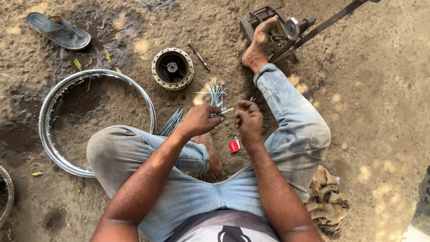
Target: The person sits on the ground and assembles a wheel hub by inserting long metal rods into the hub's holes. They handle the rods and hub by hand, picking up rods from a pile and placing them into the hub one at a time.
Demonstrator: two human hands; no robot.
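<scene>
The left hand pinches one spoke whose long axis runs toward the right hand, which is curled shut just beside its tip; what it holds is hidden. Beyond the hands lie two loose spoke bundles, uncountable, one wheel hub, and one rim partly covered by the knee.

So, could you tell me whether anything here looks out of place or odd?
Mostly the ground: a single sandal lies alone on a dark patch, spokes are scattered loose on the dirt, and a crumpled rag sits beside the person's leg.
</scene>
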